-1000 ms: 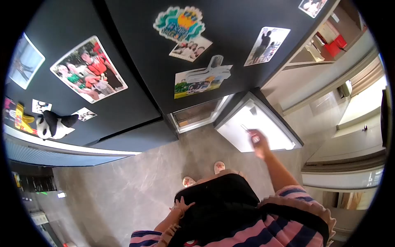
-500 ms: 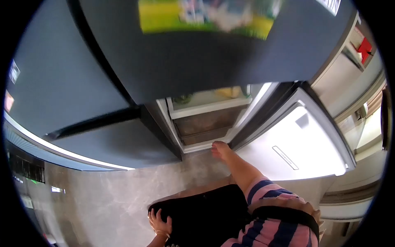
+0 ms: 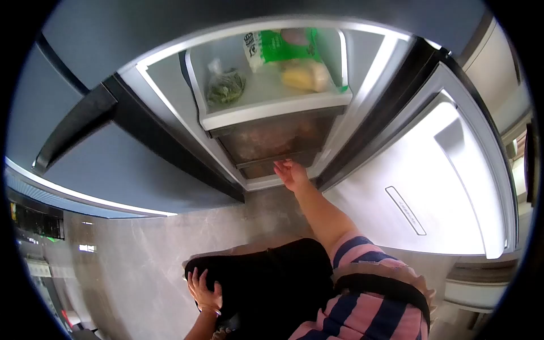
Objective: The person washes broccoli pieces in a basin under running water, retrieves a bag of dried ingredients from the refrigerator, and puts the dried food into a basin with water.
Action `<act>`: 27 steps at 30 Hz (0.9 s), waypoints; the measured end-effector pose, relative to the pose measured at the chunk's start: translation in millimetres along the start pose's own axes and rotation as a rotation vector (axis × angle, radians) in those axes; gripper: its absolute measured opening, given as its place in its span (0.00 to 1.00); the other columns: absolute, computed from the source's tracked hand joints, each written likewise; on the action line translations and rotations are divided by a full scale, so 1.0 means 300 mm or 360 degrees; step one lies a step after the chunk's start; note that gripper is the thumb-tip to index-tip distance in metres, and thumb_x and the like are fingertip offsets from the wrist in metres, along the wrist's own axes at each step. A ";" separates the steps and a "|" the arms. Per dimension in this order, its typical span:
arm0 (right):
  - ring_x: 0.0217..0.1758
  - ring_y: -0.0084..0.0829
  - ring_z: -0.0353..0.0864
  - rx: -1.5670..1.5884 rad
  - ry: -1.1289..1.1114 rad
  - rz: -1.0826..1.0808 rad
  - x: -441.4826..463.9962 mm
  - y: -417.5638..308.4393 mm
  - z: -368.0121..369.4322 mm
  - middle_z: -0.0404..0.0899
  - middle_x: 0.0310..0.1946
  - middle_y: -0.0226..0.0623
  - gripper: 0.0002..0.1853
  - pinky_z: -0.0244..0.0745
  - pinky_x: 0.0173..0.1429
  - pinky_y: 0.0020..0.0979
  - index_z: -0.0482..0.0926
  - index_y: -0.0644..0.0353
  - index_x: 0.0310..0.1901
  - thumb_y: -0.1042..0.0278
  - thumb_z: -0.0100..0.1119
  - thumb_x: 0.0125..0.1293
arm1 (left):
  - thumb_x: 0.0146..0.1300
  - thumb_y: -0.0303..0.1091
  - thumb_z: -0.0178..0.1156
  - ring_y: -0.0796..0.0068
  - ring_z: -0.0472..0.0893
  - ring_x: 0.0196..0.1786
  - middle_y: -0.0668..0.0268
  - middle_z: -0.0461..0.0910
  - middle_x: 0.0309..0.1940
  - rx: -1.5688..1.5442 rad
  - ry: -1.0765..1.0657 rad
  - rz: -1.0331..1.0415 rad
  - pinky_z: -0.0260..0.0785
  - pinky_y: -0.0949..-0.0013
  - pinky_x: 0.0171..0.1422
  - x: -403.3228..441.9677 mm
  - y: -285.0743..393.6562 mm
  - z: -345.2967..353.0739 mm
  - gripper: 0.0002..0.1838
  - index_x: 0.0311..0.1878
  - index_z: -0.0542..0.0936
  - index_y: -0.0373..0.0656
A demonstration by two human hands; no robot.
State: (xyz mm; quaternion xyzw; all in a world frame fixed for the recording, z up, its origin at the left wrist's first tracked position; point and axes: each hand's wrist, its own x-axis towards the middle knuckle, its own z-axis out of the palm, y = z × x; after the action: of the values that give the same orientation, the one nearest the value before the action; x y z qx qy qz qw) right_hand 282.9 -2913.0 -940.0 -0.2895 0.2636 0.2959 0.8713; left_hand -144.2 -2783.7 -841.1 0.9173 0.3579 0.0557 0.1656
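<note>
Right hand [image 3: 291, 174] at dark drawer [image 3: 271, 139]

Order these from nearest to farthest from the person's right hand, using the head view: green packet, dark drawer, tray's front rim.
1. Dark drawer: right by the right hand's fingertips.
2. Tray's front rim: just above the drawer.
3. Green packet: towards the back of the tray.

The fridge door [image 3: 362, 212] is lined with smooth, glossy plastic. The drawer [image 3: 272, 139] looks like smoky, see-through plastic. The floor [image 3: 147, 255] is smooth and shiny.
</note>
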 end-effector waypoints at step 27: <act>0.53 0.41 0.74 -0.0659 -0.0040 0.0493 -0.529 -0.045 -0.204 0.74 0.45 0.45 0.10 0.68 0.59 0.40 0.70 0.66 0.45 0.73 0.43 0.64 | 0.46 0.38 0.58 0.52 0.55 0.68 0.59 0.65 0.62 0.0003 -0.0161 0.0104 0.43 0.51 0.71 0.143 -0.011 0.081 0.24 0.50 0.75 0.46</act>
State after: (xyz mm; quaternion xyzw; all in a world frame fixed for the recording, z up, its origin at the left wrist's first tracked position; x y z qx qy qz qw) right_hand 165.3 -3019.9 -877.5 -0.4143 0.2277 0.4772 0.7408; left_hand -109.5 -2758.8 -865.7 0.9303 0.3189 0.0142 0.1807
